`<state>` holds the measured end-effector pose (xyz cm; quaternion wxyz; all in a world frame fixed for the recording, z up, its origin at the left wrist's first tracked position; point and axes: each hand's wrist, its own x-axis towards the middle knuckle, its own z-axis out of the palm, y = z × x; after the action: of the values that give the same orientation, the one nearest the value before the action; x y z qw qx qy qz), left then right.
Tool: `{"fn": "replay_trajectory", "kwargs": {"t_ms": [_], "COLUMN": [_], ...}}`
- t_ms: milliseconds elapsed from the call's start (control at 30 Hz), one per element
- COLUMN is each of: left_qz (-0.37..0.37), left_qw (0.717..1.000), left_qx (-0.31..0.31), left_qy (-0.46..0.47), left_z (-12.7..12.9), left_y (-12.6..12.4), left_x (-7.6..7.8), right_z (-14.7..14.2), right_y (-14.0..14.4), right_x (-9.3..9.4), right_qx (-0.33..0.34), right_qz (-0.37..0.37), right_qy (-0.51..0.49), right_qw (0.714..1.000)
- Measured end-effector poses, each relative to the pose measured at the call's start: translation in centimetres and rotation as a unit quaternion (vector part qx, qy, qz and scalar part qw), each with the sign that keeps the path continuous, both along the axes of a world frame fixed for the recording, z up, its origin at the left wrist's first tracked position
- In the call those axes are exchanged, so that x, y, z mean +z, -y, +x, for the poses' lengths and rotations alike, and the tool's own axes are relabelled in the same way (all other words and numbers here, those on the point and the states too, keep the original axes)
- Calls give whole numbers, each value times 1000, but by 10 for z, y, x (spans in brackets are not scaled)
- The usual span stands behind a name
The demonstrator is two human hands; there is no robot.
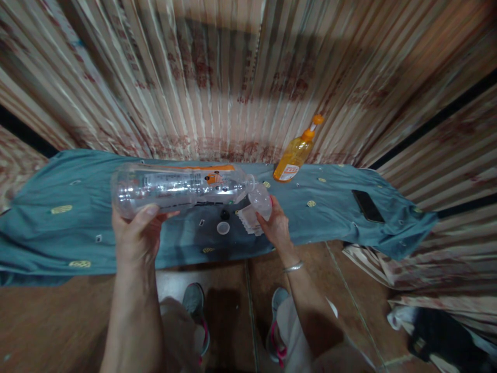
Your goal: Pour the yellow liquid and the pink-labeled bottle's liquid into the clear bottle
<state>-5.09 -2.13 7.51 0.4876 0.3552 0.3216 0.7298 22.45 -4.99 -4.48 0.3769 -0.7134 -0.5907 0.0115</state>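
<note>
My left hand [134, 233] grips the base end of a large clear plastic bottle [178, 189], held on its side with its neck pointing right. The bottle carries a label with an orange strip. My right hand [276, 224] holds a small clear plastic cup [261, 201] right at the bottle's mouth, tilted toward it. Both are above a teal cloth [62, 228] spread over a low surface. Under the cup lies a stack of clear cups or lids [248, 220]. A small round cap [223, 227] and a dark cap [224, 214] rest on the cloth.
An orange bottle with an orange pump top [295, 154] stands at the back of the cloth. A black phone [367, 205] lies at the right end. Striped curtains [217, 77] hang behind. My shoes [194, 305] stand on the brown tiled floor; dark clutter [442, 326] sits at lower right.
</note>
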Motion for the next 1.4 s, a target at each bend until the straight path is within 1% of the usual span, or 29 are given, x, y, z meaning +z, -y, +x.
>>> {"fn": "replay_trajectory", "kwargs": {"t_ms": [733,1200,1400], "left_qz": [-1,2,-1], "left_qw": [1000,1000,1000], "left_qx": [1,-1,-1], "left_qy": [-11,-7,-3], "left_z": [-2,-2,-1], "left_y": [0,1,0], "left_x": [-2,-1,-1], "right_z": [0,-2,-1], "right_y": [0,2,2], "right_x": [-1,9,6], "right_qx": [1,11,9], "right_qz": [1,-18,-13], "right_qy": [3,-19,-8], "right_qw": [1000,1000,1000]}}
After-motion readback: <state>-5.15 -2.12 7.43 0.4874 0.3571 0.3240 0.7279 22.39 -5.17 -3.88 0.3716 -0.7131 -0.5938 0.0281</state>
